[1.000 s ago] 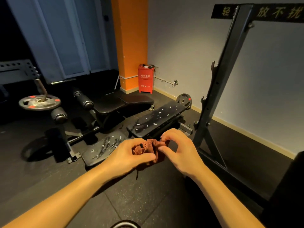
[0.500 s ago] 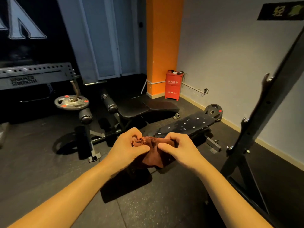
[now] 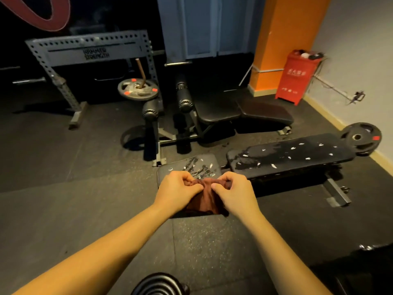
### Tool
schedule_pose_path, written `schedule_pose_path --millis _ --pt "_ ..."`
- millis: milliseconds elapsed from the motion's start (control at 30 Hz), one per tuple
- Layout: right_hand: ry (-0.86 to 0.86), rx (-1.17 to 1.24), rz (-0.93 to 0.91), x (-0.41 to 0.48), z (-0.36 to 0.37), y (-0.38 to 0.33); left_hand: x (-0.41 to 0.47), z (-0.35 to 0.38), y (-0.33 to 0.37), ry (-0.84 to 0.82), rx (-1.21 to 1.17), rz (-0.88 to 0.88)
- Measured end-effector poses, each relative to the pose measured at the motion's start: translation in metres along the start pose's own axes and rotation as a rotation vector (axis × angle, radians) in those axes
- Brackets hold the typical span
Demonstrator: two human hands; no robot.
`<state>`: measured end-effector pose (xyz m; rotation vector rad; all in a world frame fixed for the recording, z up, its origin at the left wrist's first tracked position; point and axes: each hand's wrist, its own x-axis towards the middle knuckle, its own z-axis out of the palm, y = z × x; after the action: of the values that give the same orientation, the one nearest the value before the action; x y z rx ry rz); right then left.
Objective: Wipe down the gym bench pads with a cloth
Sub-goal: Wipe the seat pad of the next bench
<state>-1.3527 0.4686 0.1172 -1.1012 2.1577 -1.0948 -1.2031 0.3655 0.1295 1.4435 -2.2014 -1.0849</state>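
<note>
A reddish-brown cloth hangs bunched between both hands in front of me. My left hand pinches its upper left edge, my right hand pinches its upper right edge. Just beyond the hands lies a flat black bench: a short seat pad smeared and dotted with white flecks, and a long back pad running right, also flecked. The near part of the seat pad is hidden behind my hands and the cloth.
A second black bench with roller pads stands behind. Weight plates sit at the back left and against the right wall. A red box stands by the orange pillar. A grey perforated rack stands at left.
My view has swung left and down, so the upright rack at right has left the frame. The hands have drawn the cloth out wider, and it now hangs lower between them.
</note>
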Motion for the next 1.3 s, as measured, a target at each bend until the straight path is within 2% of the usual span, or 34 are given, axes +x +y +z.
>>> schedule_pose_path --millis 100,167,300,400,500,667,733,800,933,1000,1067,1133,1300 --pt "-0.046 0.144 0.045 0.002 0.018 0.010 0.008 0.015 -0.007 0.124 0.018 -0.068" --pt "-0.050 0.190 0.043 0.004 0.029 0.015 0.015 0.020 -0.012 0.124 -0.061 -0.163" --pt "-0.036 0.228 0.044 0.014 0.053 0.017 0.028 0.014 -0.019 -0.053 -0.562 -0.482" --pt "-0.020 0.345 0.095 0.030 0.077 0.013 0.046 0.000 -0.038 -0.174 -0.757 -0.537" --pt "-0.017 0.463 0.167 0.051 0.107 0.003 0.073 -0.018 -0.065 -0.222 -0.692 -0.467" --pt "0.059 0.589 0.316 0.100 0.178 -0.017 0.134 -0.057 -0.125 -0.368 -0.462 -0.195" --pt "0.080 0.663 0.388 0.122 0.209 -0.024 0.166 -0.069 -0.157 -0.328 -0.333 -0.111" --pt "0.097 0.734 0.449 0.143 0.238 -0.026 0.198 -0.077 -0.188 -0.292 -0.249 -0.090" --pt "0.108 0.874 0.509 0.180 0.291 0.001 0.241 -0.072 -0.237 -0.617 -0.247 -0.131" --pt "0.116 0.898 0.554 0.192 0.315 0.026 0.256 -0.052 -0.264 -0.607 -0.258 -0.192" --pt "0.133 0.884 0.566 0.203 0.338 0.052 0.267 -0.021 -0.292 -0.509 -0.279 -0.251" --pt "0.136 0.764 0.566 0.213 0.362 0.080 0.277 0.016 -0.319 -0.443 -0.303 -0.259" --pt "0.140 0.388 0.402 0.254 0.414 0.166 0.310 0.103 -0.387 -0.389 -0.177 -0.098"
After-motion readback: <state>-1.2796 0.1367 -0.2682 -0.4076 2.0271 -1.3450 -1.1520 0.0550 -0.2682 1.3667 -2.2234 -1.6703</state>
